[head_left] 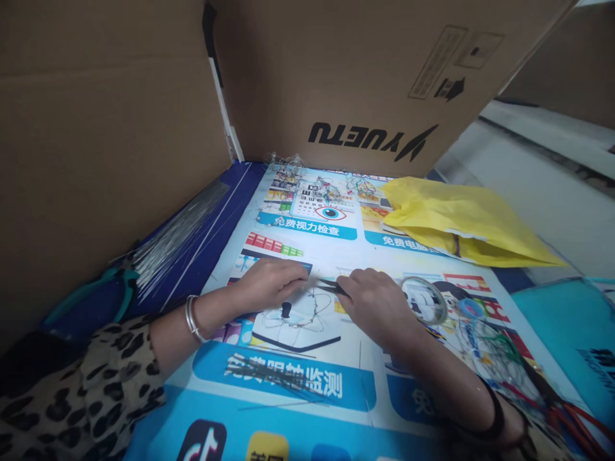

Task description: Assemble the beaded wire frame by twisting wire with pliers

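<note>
My left hand (273,283), a silver bangle at its wrist, is closed in a pinch on a beaded wire piece (312,318). Thin wire loops and small clear beads hang from that pinch over the printed sheet. In the fist of my right hand (377,307) is a pair of dark tweezers (331,286); its slim tips point left, close to my left fingertips. Whether the tips grip the wire is too small to tell. Below both hands, a bunch of short dark wires (278,374) lies across the sheet.
Cardboard walls (336,70) enclose the back and left. A bundle of straight wires (180,224) and teal-handled pliers (122,288) lie left. Wire pieces (329,189) sit at the back. To the right are a yellow bag (461,214), a tape roll (425,301) and red-handled scissors (571,416).
</note>
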Demonstrator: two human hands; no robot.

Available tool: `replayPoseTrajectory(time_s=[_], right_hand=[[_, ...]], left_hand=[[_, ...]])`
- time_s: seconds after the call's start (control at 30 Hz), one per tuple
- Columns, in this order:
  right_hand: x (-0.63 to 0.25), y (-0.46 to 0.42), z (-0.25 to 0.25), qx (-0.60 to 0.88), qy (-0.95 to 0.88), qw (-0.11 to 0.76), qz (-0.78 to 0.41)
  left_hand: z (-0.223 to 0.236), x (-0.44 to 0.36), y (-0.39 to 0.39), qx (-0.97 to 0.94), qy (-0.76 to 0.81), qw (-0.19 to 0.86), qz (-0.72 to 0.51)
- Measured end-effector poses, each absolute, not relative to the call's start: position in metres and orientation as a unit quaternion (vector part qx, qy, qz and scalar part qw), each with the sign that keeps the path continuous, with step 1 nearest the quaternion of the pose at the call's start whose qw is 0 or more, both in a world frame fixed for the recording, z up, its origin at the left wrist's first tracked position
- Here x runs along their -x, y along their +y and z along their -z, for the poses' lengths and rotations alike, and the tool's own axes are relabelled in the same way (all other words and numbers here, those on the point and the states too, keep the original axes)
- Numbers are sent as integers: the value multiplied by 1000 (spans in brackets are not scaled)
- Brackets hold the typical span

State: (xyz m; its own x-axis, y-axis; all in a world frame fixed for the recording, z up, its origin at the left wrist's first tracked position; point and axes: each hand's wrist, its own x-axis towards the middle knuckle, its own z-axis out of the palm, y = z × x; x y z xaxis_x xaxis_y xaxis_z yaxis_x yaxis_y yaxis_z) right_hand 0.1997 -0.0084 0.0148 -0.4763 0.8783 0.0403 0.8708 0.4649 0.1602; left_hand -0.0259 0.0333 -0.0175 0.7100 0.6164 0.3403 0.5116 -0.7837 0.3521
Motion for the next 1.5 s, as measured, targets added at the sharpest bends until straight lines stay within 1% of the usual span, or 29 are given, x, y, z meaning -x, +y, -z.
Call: replayPoseTrajectory(time_s=[0.13, 0.33, 0.47, 1.03, 1.5], right_hand=[[-196, -14, -9, -480, 872, 4, -100], [-191, -14, -1, -459, 877, -12, -141], [-188, -16, -3, -456, 877, -4, -153], [-186, -17, -3, -442, 885, 7, -149], [-187, -18, -2, -433, 888, 22, -149]], left_hand=[[16, 24, 31, -921, 304, 94, -226], [15, 23, 29, -915, 316, 95, -232], [19, 23, 30, -914, 324, 94, -225], [20, 24, 31, -927, 290, 111, -212], [20, 25, 29, -919, 292, 119, -238]])
